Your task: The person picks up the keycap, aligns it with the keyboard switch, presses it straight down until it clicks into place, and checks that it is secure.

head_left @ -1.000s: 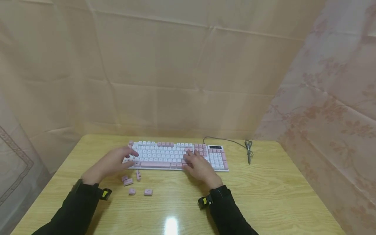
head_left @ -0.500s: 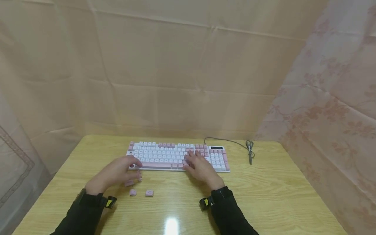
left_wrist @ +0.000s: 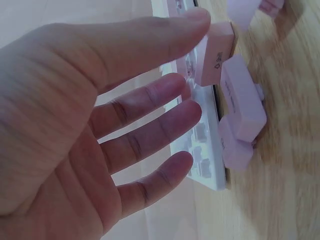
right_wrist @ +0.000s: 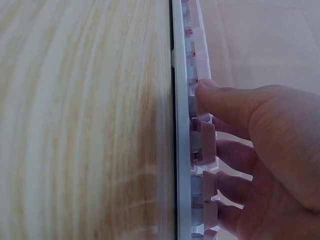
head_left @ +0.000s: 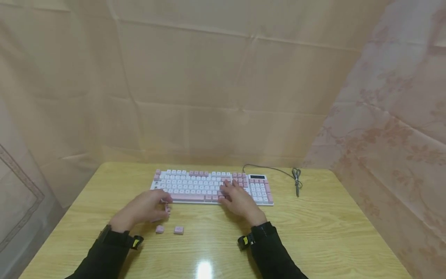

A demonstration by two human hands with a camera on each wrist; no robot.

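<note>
A white and pink keyboard (head_left: 195,186) lies on the wooden table with its lower left keycaps off and bare switches (left_wrist: 202,165) showing. My left hand (head_left: 144,207) is at its front left corner, index finger and thumb on either side of a loose pink Shift keycap (left_wrist: 216,55). In the left wrist view the thumb tip overlaps this keycap, and the other fingers are loosely bent. I cannot tell whether finger and thumb pinch it. My right hand (head_left: 238,199) rests on the keyboard's right part, thumb and fingers touching pink keycaps (right_wrist: 210,140).
Two loose pink keycaps (left_wrist: 245,100) (left_wrist: 235,145) lie touching beside the keyboard's left end, mostly hidden by the left hand in the head view. Nearer the person are a small pink keycap (head_left: 159,229) and a wider keycap (head_left: 179,230). A bundled cable (head_left: 297,180) lies to the right.
My left hand has come down off the keyboard's left keys toward the loose keycaps, thumb and index finger closing around the Shift keycap. The right hand stays in place on the keyboard.
</note>
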